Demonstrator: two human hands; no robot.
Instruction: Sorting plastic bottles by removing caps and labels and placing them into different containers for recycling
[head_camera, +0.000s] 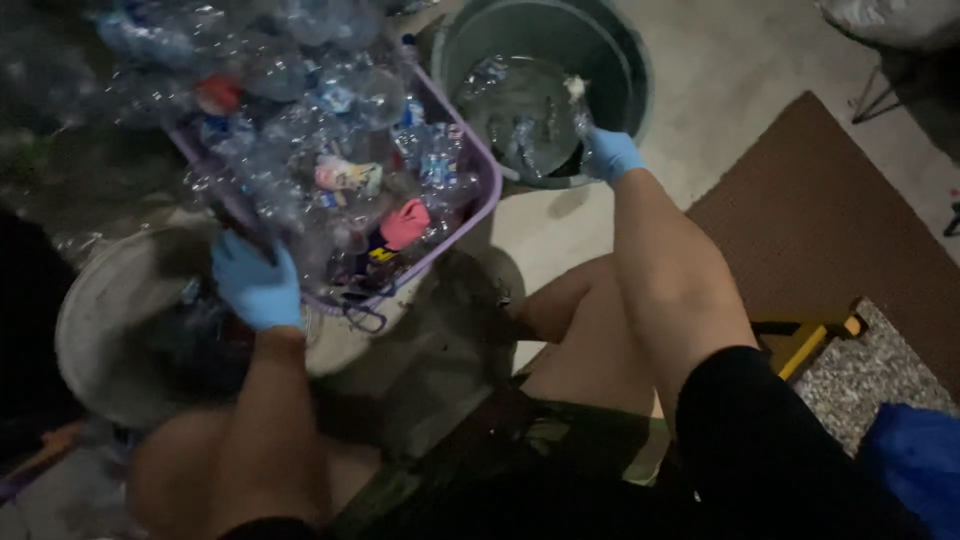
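Observation:
Both my hands wear blue gloves. My left hand (255, 283) rests at the near edge of a purple basket (484, 172) heaped with several crushed clear plastic bottles (330, 120); I cannot tell whether it grips anything. My right hand (610, 155) is shut on a clear plastic bottle (545, 115) with a white cap, held over the rim of a dark green round bucket (632, 62) at the top middle. More clear bottles lie inside the bucket.
A grey round basin (105, 310) sits under the basket at the left. A brown mat (830, 210) lies on the concrete floor at the right. A yellow stool leg (810, 335) shows by my right knee, and a blue object (920, 460) sits at the lower right.

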